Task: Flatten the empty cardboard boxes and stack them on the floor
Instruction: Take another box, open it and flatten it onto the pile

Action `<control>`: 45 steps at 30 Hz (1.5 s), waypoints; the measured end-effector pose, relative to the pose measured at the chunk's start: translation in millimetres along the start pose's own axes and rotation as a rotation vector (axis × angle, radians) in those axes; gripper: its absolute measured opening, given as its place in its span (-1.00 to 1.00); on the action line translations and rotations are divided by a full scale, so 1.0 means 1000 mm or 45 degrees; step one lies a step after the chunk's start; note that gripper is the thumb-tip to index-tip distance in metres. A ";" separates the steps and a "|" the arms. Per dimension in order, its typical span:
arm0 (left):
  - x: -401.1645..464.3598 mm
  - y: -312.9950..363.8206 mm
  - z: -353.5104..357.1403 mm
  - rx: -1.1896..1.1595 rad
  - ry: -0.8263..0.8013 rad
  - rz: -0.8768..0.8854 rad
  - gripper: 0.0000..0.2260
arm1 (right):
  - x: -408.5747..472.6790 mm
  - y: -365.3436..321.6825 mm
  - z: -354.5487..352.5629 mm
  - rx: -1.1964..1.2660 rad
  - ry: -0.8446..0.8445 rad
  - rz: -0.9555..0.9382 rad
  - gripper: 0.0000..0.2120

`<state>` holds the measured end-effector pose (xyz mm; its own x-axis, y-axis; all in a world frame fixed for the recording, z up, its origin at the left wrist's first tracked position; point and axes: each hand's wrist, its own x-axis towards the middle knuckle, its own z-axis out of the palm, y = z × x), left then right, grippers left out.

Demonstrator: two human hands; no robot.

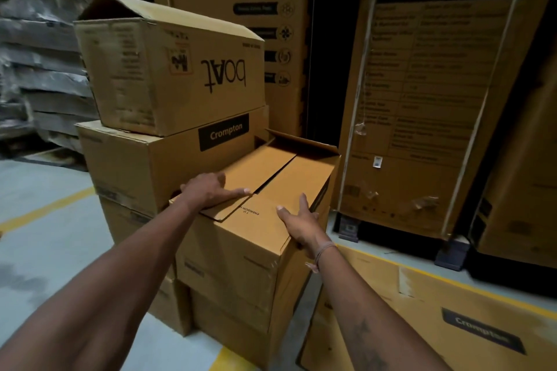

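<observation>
The left hand (211, 190) lies flat, fingers straight, on the left top flap of the near cardboard box (235, 253); the right hand (298, 220) rests spread-fingered at the box's right top edge, grasping nothing. That box tops a short stack on the floor (39, 220), beside a Crompton box (156, 169) carrying an upside-down boAt box (168, 69)
</observation>
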<state>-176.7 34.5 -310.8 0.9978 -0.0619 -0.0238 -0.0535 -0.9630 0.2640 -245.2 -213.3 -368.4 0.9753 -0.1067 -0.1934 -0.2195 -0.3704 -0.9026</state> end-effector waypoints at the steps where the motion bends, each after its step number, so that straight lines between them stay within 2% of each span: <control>1: 0.000 0.003 -0.001 0.005 -0.014 -0.034 0.09 | 0.000 0.002 0.000 0.021 0.019 0.001 -0.15; 3: -0.005 0.014 -0.005 0.014 0.030 -0.062 0.03 | -0.001 0.007 -0.001 0.116 0.081 -0.005 -0.14; 8: -0.017 0.042 -0.011 0.068 0.189 -0.027 0.03 | -0.015 0.010 -0.018 0.259 0.186 -0.046 0.28; 18: -0.064 0.126 -0.027 -0.081 0.299 0.095 0.02 | -0.067 -0.002 -0.124 0.127 0.305 -0.200 0.36; 23: -0.090 0.192 -0.018 -0.095 0.294 0.191 -0.03 | -0.110 0.017 -0.190 0.124 0.356 -0.208 0.29; 26: -0.100 0.225 0.010 -0.108 0.254 0.221 -0.01 | -0.132 0.044 -0.219 0.131 0.378 -0.196 0.18; 32: -0.120 0.262 0.098 -0.222 0.155 0.224 -0.09 | -0.152 0.121 -0.244 -0.004 0.447 -0.087 0.12; 39: -0.147 0.275 0.196 -0.314 0.023 0.210 -0.01 | -0.158 0.204 -0.251 -0.125 0.464 0.060 0.33; 41: -0.154 0.274 0.223 -0.323 -0.010 0.192 0.05 | -0.160 0.227 -0.247 -0.135 0.454 0.103 0.32; 45: -0.168 0.268 0.268 -0.316 -0.106 0.168 0.03 | -0.163 0.265 -0.237 -0.180 0.430 0.157 0.25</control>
<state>-368.7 -283.3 -494.4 0.9757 -0.2133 -0.0498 -0.1609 -0.8523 0.4976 -468.2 -512.8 -485.2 0.8833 -0.4479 -0.1384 -0.3591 -0.4567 -0.8140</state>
